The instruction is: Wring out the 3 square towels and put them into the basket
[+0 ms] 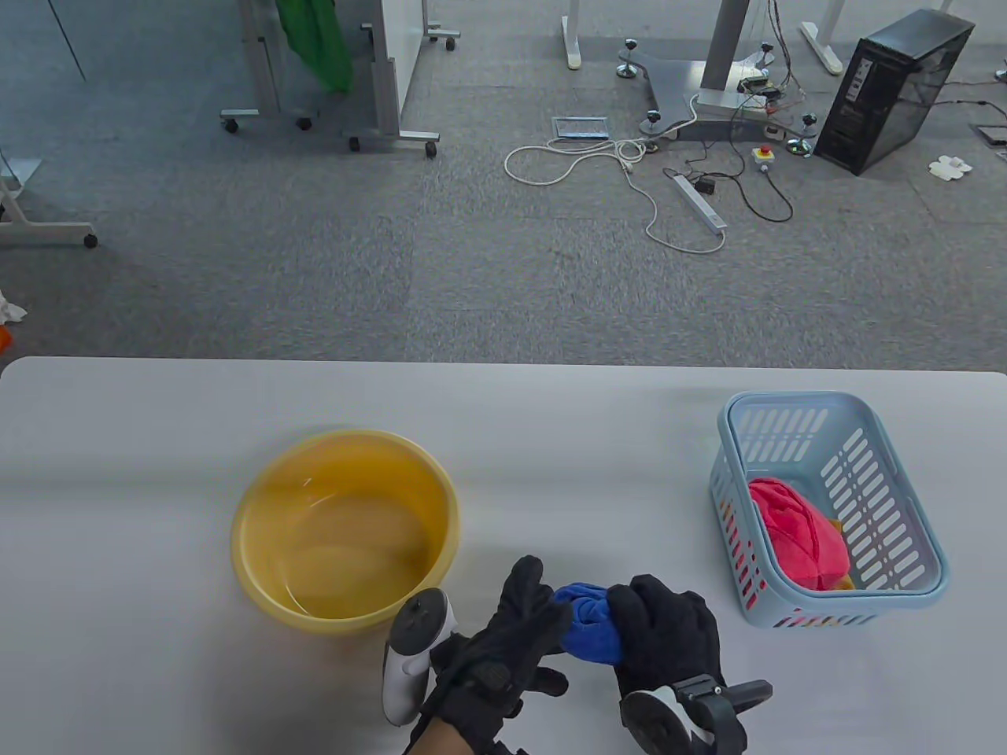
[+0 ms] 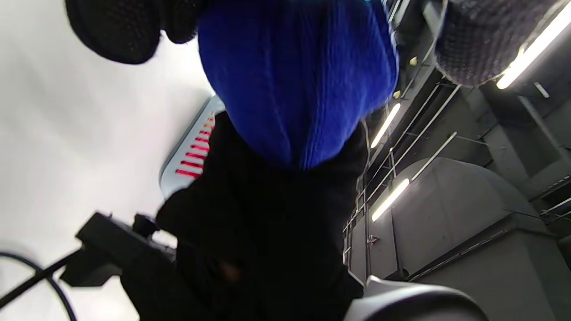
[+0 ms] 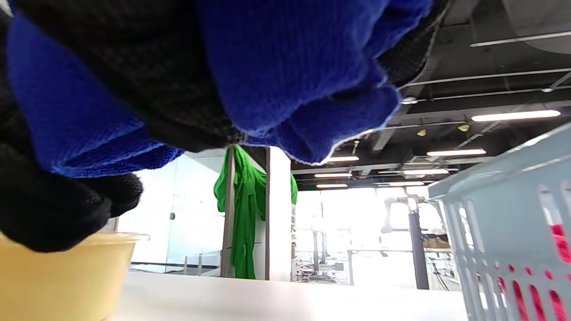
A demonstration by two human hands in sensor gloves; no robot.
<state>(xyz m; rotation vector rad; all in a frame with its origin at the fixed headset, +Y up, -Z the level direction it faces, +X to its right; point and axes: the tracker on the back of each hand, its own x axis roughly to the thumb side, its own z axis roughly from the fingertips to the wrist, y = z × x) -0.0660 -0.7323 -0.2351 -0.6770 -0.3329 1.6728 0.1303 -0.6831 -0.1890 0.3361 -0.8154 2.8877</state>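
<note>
Both gloved hands sit at the near edge of the tabletop (image 1: 157, 440), each carrying a tracker on its back. Between them is a bunched blue towel (image 1: 588, 623), held just above the surface, between the yellow basin (image 1: 346, 531) on the left and the pale blue slotted basket (image 1: 826, 511) on the right. The right hand (image 1: 669, 637) has its fingers curled over the towel's right end, clamped on it. The left hand (image 1: 503, 645) meets the left end; the left wrist view shows blue cloth between its fingertips (image 2: 113, 29), so it appears to grip as well, though its fingers look straighter from above.

A red towel (image 1: 794, 535) already lies in the basket with a scrap of orange cloth (image 1: 843, 583) beside it, probably the second towel. The basin holds shallow water.

This towel is soft, limp ribbed microfibre; wet, it is likely heavier than it looks and a little slick, but not fragile. It offers no stiffness, so it will sag wherever unsupported. The sensible hold is a full-fisted grip at each end of the roll, hands twisting in opposite directions, preferably over the basin so drips fall there.
</note>
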